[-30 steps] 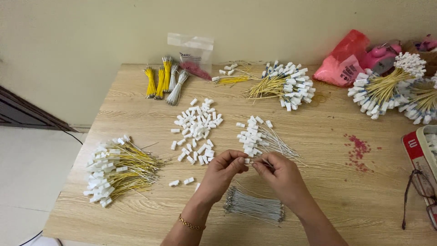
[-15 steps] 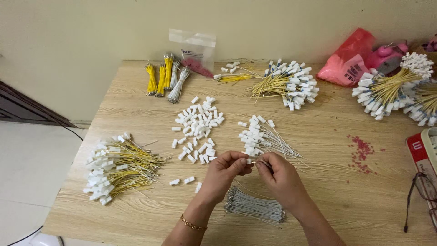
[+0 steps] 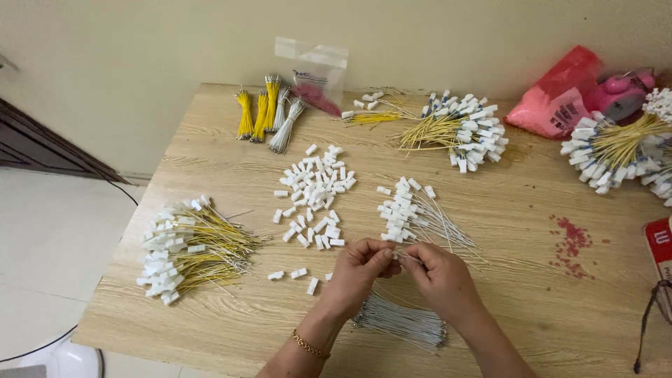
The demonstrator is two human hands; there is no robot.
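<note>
Grey wire (image 3: 404, 257), thin and short, is pinched between the fingertips of both hands at the lower middle of the frame: the left hand (image 3: 357, 269) closes on one end, where a small white piece may sit (too small to be sure), and the right hand (image 3: 441, 276) grips the strand just beside it. Such a wire looks very light and springy, likely to bend or slip if held far from its end, so a pinch close to the tip seems the sound place to take it.

Below the hands lies a bundle of grey wires (image 3: 402, 323). Above them, at centre, sits a scatter of loose white connectors (image 3: 315, 192), and just right of it a small pile of grey wires already capped in white (image 3: 409, 213).

At the upper middle a clear plastic bag (image 3: 315, 70) leans against the wall, reddish bits inside. In the upper right lies a red plastic bag (image 3: 560, 94), crumpled. At the right edge a red box (image 3: 659, 245) shows partly.
</note>
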